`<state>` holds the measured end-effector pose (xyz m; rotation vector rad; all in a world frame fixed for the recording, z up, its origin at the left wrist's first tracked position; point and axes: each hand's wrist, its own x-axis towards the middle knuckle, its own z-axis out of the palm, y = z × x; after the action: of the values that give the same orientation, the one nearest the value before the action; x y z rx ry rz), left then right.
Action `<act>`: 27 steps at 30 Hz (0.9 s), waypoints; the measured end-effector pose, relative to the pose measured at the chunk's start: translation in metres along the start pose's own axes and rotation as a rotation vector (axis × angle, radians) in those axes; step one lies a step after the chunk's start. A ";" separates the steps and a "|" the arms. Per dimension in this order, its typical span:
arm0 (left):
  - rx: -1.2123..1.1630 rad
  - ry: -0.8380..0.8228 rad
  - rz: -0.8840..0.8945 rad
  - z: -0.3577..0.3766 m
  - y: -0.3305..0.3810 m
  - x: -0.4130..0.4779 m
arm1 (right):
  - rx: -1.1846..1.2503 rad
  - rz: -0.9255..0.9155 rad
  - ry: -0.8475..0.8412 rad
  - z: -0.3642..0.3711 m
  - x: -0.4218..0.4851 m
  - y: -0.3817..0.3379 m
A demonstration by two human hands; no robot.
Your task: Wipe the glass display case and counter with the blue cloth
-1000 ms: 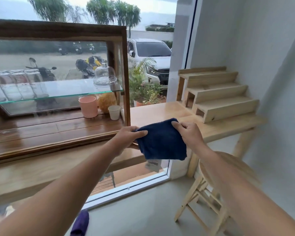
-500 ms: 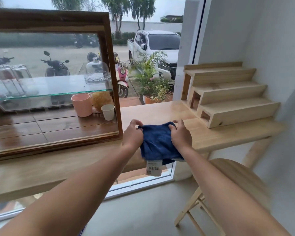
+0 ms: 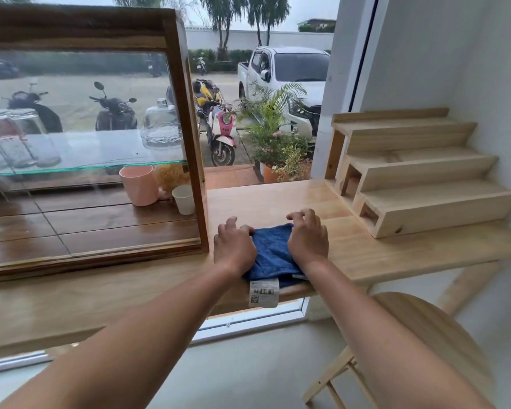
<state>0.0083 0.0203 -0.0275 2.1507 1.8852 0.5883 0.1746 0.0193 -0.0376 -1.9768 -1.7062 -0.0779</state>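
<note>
The folded blue cloth (image 3: 273, 250) lies flat on the light wooden counter (image 3: 381, 255), near its front edge, with a white barcode tag (image 3: 263, 293) hanging over the edge. My left hand (image 3: 233, 246) presses on the cloth's left side and my right hand (image 3: 307, 237) on its right side, fingers curled down. The wood-framed glass display case (image 3: 189, 143) stands just left of my hands, its corner post close to my left hand.
Inside the case are a pink cup (image 3: 139, 184), a small white cup (image 3: 184, 199), a glass dome (image 3: 161, 125) and upturned glasses on a glass shelf. A stepped wooden riser (image 3: 419, 175) sits at the counter's right end. A wooden stool (image 3: 425, 329) stands below right.
Both hands brought the cloth down from mid-air onto the counter and now press it flat. The view shifted closer to the counter.
</note>
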 end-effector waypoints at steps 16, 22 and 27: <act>0.163 -0.310 0.119 0.021 -0.008 -0.006 | -0.071 -0.013 -0.426 0.011 -0.012 0.012; 0.170 -0.373 0.116 0.010 -0.004 -0.008 | -0.094 0.022 -0.464 0.004 -0.014 0.006; 0.111 -0.244 0.260 -0.007 -0.030 -0.042 | -0.154 0.074 -0.394 -0.011 -0.034 -0.016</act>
<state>-0.0261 -0.0168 -0.0400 2.4328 1.5584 0.2536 0.1557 -0.0154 -0.0352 -2.2835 -1.9116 0.2273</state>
